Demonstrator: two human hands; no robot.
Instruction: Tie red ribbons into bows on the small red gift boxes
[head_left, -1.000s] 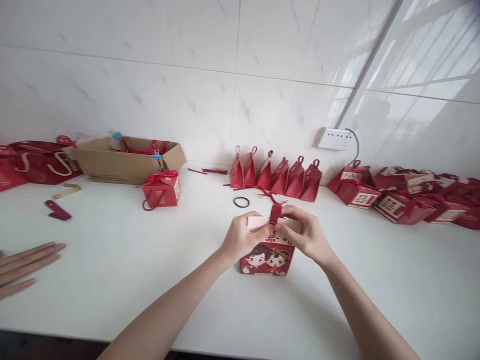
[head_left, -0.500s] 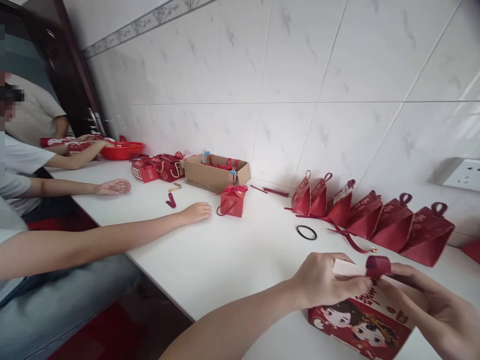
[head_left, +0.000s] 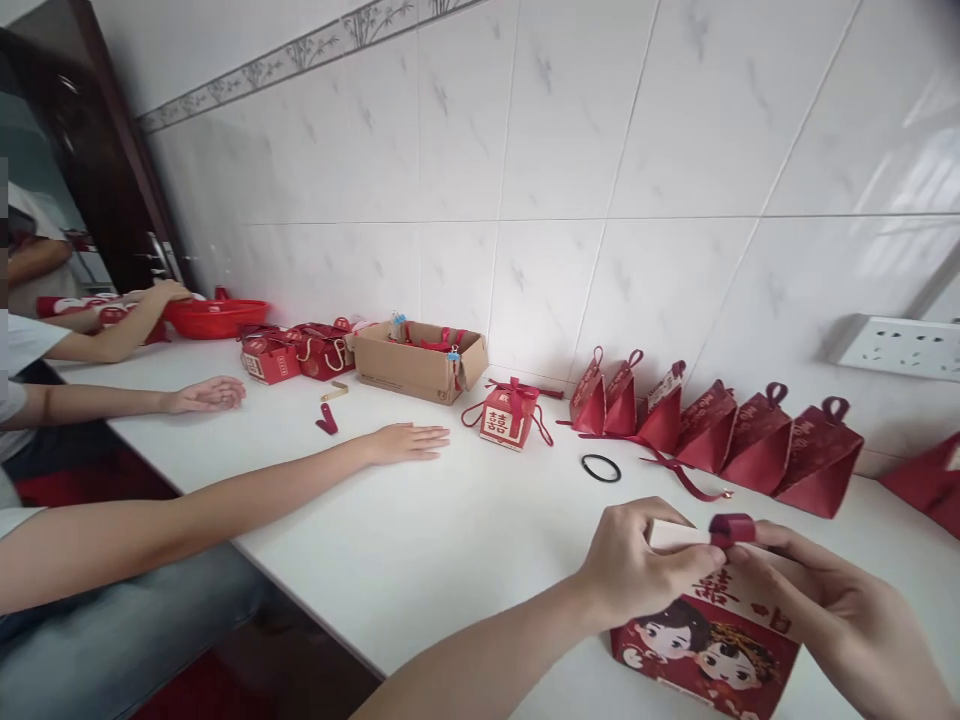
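A red gift box [head_left: 705, 655] with two cartoon figures on its front stands at the near right of the table. My left hand [head_left: 637, 560] pinches its pale top edge from the left, thumb in front and fingers behind. From the other side my right hand [head_left: 832, 595] grips the same edge, its thumb close to my left thumb. Between the thumbs a dark red ribbon loop [head_left: 733, 530] rises from the top. The fingers behind the box are partly hidden.
Several red triangular boxes [head_left: 757, 440] line the wall. Nearby lie a black ring [head_left: 601, 468] and a red ribbon [head_left: 694, 482]. A co-worker's hand [head_left: 409, 443] rests flat near a small red box [head_left: 510, 415]. Farther back are a cardboard box [head_left: 409, 365] and a red basin [head_left: 217, 318].
The small red box now sits farther right, turned with its printed front showing, and the co-worker's hand is flat with fingers extended. My hands keep hold of the gift box; the view has shifted slightly.
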